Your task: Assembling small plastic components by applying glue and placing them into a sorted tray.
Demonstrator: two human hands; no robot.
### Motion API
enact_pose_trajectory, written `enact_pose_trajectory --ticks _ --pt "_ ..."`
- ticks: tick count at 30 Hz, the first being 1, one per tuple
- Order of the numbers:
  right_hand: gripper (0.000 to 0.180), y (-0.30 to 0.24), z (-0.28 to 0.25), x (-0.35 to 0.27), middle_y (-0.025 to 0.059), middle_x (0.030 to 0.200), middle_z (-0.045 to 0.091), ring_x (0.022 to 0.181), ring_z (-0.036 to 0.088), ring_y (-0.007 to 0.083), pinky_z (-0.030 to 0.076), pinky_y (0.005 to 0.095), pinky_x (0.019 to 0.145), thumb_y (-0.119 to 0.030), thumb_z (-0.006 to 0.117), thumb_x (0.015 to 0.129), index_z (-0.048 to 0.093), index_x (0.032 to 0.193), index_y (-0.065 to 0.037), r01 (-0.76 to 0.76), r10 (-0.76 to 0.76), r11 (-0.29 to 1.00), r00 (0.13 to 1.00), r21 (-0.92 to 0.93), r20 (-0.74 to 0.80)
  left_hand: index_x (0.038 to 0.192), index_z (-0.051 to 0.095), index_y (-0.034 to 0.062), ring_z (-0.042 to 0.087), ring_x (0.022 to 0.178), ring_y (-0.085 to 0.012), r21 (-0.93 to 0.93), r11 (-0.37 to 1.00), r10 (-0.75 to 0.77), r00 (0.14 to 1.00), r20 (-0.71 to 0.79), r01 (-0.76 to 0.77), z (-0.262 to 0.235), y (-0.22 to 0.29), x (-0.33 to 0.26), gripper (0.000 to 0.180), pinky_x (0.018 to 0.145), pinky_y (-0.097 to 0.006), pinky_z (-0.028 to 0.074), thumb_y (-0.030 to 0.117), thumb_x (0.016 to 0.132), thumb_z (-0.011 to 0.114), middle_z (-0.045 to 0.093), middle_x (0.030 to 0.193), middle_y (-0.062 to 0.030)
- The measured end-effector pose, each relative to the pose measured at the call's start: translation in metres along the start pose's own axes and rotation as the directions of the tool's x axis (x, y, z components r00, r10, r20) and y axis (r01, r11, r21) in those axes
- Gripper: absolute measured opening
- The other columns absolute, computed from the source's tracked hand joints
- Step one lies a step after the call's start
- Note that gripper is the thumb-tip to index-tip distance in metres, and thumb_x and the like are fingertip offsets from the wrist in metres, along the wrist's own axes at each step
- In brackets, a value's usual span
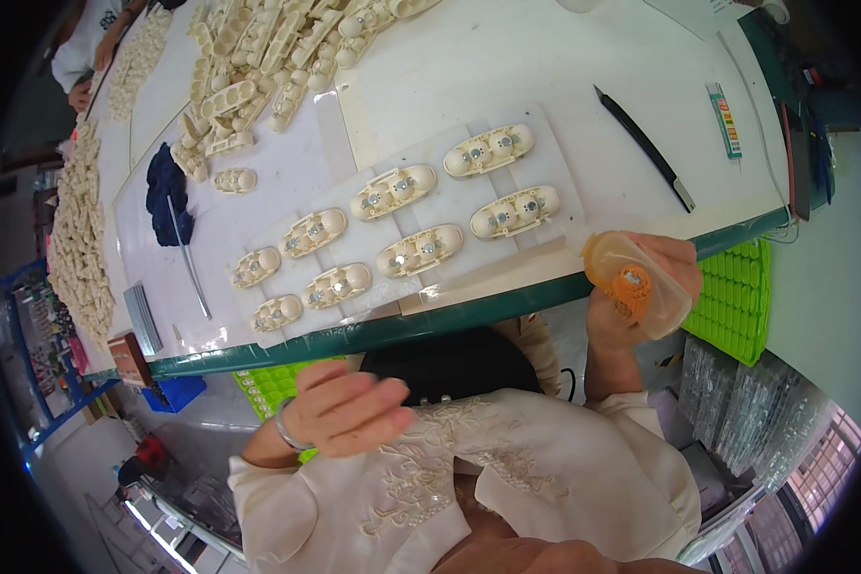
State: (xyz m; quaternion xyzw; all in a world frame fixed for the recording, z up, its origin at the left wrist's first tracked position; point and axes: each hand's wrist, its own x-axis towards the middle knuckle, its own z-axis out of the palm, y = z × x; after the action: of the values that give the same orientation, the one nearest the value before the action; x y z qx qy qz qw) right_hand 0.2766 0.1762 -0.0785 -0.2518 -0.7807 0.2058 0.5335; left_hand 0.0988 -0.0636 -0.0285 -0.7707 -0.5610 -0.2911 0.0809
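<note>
My right hand (pixel 674 251) is wrapped around a translucent plastic bottle (pixel 668 311), tilted beyond the table's front edge at the right. The bottle has an orange, grainy-looking patch on its side. My left hand (pixel 346 409) hangs in front of the table edge with its fingers stretched out and nothing in it; a bracelet sits at the wrist. Between and beyond the hands lies a pale board (pixel 364 297) bearing two rows of oval cream plastic parts (pixel 419 251), each with round domes and small shiny metal spots.
Cream parts are heaped (pixel 268 48) at the back left. A dark blue cloth (pixel 169 196) and a metal rod (pixel 189 258) lie left of the board. A black cutter knife (pixel 641 139) and a small green-white pack (pixel 724 120) lie right. Another person's hand (pixel 79 96) shows far left. Green trays (pixel 732 297) stand below.
</note>
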Motion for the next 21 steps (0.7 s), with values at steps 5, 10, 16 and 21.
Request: enact_pose_trajectory --ticks 5,10,16,21 --pt "0.024 0.004 0.003 -0.003 0.012 0.078 0.055 0.073 0.056 0.0212 0.047 0.0269 0.058 -0.021 0.053 0.085 0.053 0.08 0.002 -0.019 0.025 0.997 0.996 0.068 -0.084 0.132 0.037 0.0139 0.032 0.119 -0.034 0.563 0.747 -0.242 0.934 -0.264 0.353 0.025 0.009 -0.055 0.064 0.096 -0.048 0.029 0.025 0.077 0.067 0.04 0.13 -0.0171" --pt "0.023 0.002 0.004 0.0 0.0133 0.079 0.055 0.073 0.056 0.0198 0.048 0.027 0.059 -0.021 0.051 0.088 0.05 0.086 0.002 -0.001 0.007 0.997 0.997 0.082 -0.073 0.136 0.029 0.0106 0.028 0.121 -0.0359 0.534 0.656 -0.217 0.811 -0.544 0.534 0.037 -0.008 -0.061 0.071 0.096 -0.05 0.023 0.03 0.078 0.064 0.029 0.133 -0.0264" --pt "0.018 0.0 0.001 0.002 0.0121 0.079 0.054 0.073 0.056 0.0203 0.048 0.0275 0.06 -0.016 0.051 0.088 0.049 0.089 0.001 0.02 -0.02 1.0 1.0 0.019 0.002 0.133 0.032 0.0091 0.029 0.12 -0.0345 0.535 0.644 -0.219 0.801 -0.557 0.547 0.038 -0.01 -0.059 0.067 0.097 -0.049 0.022 0.027 0.077 0.064 0.028 0.134 -0.0264" --pt "0.015 0.0 0.005 0.003 0.0106 0.078 0.053 0.073 0.056 0.0209 0.048 0.0274 0.06 -0.014 0.052 0.087 0.05 0.087 0.001 0.051 -0.05 0.999 0.997 0.016 -0.059 0.127 0.031 0.0031 0.024 0.127 -0.0379 0.477 0.663 -0.354 0.804 -0.478 0.576 0.034 -0.002 -0.051 0.058 0.103 -0.051 0.028 0.008 0.079 0.063 0.02 0.135 -0.0254"
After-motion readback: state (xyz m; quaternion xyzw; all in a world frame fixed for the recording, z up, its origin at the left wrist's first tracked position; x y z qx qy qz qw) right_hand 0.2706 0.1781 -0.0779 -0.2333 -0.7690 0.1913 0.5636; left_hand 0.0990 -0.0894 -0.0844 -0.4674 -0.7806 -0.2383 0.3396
